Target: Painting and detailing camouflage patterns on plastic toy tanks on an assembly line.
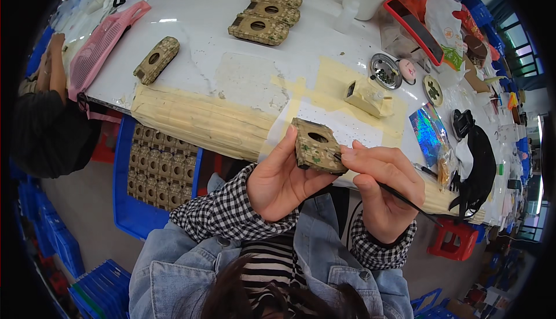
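Two hands work on a small box above the bench edge.
The left hand (278,180) has its grip closed around the box (315,145), holding it up. The right hand (385,183) pinches a thin brush (405,200), its tip touching the box. More boxes (267,9) lie far back on the bench (202,24).

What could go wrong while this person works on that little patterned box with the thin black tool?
The left hand pinches the small patterned box in the air, past the table edge; a slip might drop it to the floor. The right hand holds the thin black tool close to the left fingers, so its tip could touch them.
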`<state>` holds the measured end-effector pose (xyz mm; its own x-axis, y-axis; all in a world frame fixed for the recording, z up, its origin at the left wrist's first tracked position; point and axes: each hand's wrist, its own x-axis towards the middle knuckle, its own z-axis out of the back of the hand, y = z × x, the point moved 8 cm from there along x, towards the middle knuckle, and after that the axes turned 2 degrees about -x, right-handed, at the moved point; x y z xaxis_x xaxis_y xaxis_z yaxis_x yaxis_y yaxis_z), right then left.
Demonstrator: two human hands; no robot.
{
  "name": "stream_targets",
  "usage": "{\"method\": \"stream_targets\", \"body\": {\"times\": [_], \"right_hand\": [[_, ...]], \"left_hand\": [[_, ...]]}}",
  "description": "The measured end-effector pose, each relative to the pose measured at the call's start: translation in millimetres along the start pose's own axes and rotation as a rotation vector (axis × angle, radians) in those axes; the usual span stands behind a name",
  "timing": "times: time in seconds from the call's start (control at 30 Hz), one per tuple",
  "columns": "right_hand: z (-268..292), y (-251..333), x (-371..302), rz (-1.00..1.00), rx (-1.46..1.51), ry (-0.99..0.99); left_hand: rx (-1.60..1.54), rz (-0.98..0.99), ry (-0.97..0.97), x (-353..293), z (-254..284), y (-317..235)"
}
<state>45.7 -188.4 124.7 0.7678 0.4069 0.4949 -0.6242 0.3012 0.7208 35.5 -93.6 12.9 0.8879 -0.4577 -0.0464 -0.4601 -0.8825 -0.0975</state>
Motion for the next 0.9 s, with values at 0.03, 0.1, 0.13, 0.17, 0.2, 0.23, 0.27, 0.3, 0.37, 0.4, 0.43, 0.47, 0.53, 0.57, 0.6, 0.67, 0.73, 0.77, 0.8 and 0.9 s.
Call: {"method": "stream_targets", "body": {"times": [0.03, 0.1, 0.13, 0.17, 0.2, 0.23, 0.27, 0.3, 0.37, 0.4, 0.43, 0.47, 0.53, 0.57, 0.6, 0.67, 0.73, 0.77, 0.8, 0.9], "right_hand": [[-0.2, 0.3, 0.4, 0.003, -0.004, 0.001], [-0.5, 0.2, 0.7, 0.006, -0.005, 0.001], [-0.5, 0.2, 0.6, 0.006, -0.002, 0.001], [-0.4, 0.2, 0.6, 0.005, 0.000, 0.001], [-0.2, 0.3, 0.9, 0.008, -0.003, 0.001], [-0.5, 0.3, 1.3, 0.011, -0.004, 0.002], [-0.7, 0.2, 1.4, 0.013, -0.004, 0.004], [-1.0, -0.5, 0.9, 0.008, 0.002, 0.004], [-0.8, -1.2, 0.2, -0.002, 0.011, 0.003], [-1.1, -0.9, 0.3, -0.001, 0.006, 0.006], [-1.2, -0.6, 0.7, 0.001, 0.002, 0.008], [-1.4, -0.5, 0.9, 0.002, -0.002, 0.011], [-1.6, -0.6, 0.8, 0.005, -0.006, 0.009], [-1.8, -0.5, 0.8, 0.006, -0.007, 0.008], [-2.1, -0.3, 0.8, 0.009, -0.013, 0.010], [-1.6, 0.3, 0.6, 0.012, -0.029, 0.010], [-1.9, 0.5, 1.1, 0.021, -0.023, 0.014], [-2.2, 0.5, 1.2, 0.026, -0.019, 0.016], [-2.3, 0.4, 1.1, 0.024, -0.020, 0.018], [-1.2, 0.4, 0.3, 0.018, -0.022, 0.013]], "left_hand": [[-0.003, -0.001, 0.000, 0.0, 0.4, -0.1], [-0.007, 0.001, 0.003, 0.0, -0.7, -0.6], [-0.009, 0.002, 0.006, 0.1, -1.4, -0.7], [-0.003, 0.001, 0.002, 0.1, -1.0, -0.7], [0.004, -0.001, -0.002, 0.1, -0.7, -0.5], [0.010, -0.004, -0.008, -0.4, 0.2, -0.7], [-0.005, -0.001, -0.004, -0.7, 0.5, -0.5], [-0.021, 0.001, 0.000, -1.0, 0.9, -0.2], [-0.064, 0.006, 0.027, -0.8, 1.4, 0.2], [-0.091, 0.006, 0.049, -0.7, 2.5, 0.3], [-0.117, 0.007, 0.071, -0.7, 2.3, 0.2], [-0.119, 0.006, 0.069, -0.8, 2.5, 0.1], [-0.123, 0.005, 0.066, -1.2, 2.4, -0.1], [-0.114, 0.002, 0.055, -1.3, 3.1, -0.1], [-0.105, -0.001, 0.043, -1.4, 3.6, -0.1], [-0.080, -0.005, 0.027, -0.7, 3.2, 0.3], [-0.047, -0.013, 0.015, -0.3, 2.3, 0.2], [-0.054, -0.014, 0.016, -0.3, 2.5, 0.3], [-0.061, -0.014, 0.017, -0.4, 3.0, 0.6], [-0.127, -0.007, 0.052, -0.1, 4.7, 1.5]]}}
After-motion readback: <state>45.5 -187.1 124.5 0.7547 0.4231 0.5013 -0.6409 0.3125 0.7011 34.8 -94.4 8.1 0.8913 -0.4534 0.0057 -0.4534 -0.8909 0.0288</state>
